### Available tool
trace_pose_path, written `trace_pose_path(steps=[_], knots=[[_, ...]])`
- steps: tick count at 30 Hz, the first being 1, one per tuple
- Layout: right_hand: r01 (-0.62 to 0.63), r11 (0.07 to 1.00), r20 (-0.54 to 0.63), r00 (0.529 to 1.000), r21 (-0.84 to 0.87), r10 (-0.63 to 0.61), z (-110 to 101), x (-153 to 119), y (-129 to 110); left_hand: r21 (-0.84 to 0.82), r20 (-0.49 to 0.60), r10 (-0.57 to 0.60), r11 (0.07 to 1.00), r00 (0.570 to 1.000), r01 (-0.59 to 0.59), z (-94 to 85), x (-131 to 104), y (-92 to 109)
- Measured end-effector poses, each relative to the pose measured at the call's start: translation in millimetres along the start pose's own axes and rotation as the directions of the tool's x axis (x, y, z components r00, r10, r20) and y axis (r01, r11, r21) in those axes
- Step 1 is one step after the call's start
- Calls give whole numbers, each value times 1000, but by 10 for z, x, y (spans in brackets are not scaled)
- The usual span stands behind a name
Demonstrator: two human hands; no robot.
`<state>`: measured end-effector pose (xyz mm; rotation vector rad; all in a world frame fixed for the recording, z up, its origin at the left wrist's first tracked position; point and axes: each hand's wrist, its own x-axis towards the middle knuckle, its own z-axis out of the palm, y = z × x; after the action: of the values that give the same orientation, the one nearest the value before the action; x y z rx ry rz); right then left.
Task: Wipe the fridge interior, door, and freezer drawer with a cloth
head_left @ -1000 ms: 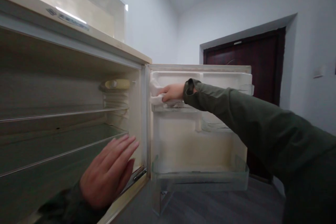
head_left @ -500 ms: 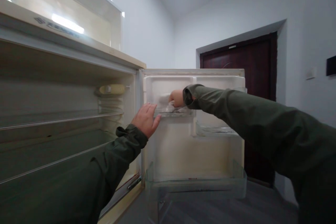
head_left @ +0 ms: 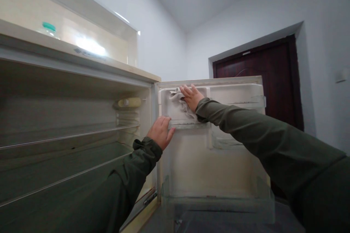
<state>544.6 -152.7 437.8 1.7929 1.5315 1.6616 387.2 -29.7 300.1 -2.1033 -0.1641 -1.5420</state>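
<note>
While the right hand (head_left: 191,96) presses a cloth (head_left: 177,98) flat-palmed at twelve o'clock, the left hand's (head_left: 161,131) grip on the door shelf (head_left: 188,125) could snap it loose.

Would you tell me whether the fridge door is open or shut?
Open: the fridge door is swung wide, its inner shelves facing the camera.

A crumpled white cloth (head_left: 179,101) lies flat against the upper inner wall of the open fridge door (head_left: 191,156) — pale plastic, swung wide — just above a small clear door shelf (head_left: 188,125).
</note>
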Motion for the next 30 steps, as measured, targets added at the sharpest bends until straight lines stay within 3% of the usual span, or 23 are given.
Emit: trace_pose_path(steps=[3, 6, 9, 12, 14, 19, 25, 30], knots=[[-2, 999, 17, 1000, 47, 1, -13, -99, 17, -5, -51, 25, 1000, 998, -25, 28, -11, 1], [25, 993, -17, 1000, 119, -23, -45, -169, 98, -24, -14, -24, 999, 1000, 23, 25, -8, 23], [-142, 977, -41, 988, 157, 150, -106, -187, 218, -34, 48, -64, 997, 997, 66, 7, 10, 40], [-351, 910, -76, 924, 219, 375, -152, -139, 351, -51, 62, -56, 997, 996, 60, 1, 22, 37], [-387, 871, -83, 900, 304, 429, -158, -93, 435, -52, 51, -51, 997, 997, 54, 7, 16, 28], [-408, 839, -29, 894, 361, 447, -184, -23, 476, -38, -12, -32, 999, 999, 31, 31, -10, 23], [-312, 883, 22, 945, 350, 326, -222, 88, 282, -49, 9, -62, 997, 998, 62, 3, 13, 69], [-427, 810, 83, 898, 402, 432, -223, 157, 412, -83, 112, -134, 986, 985, 144, -60, 33, 122]])
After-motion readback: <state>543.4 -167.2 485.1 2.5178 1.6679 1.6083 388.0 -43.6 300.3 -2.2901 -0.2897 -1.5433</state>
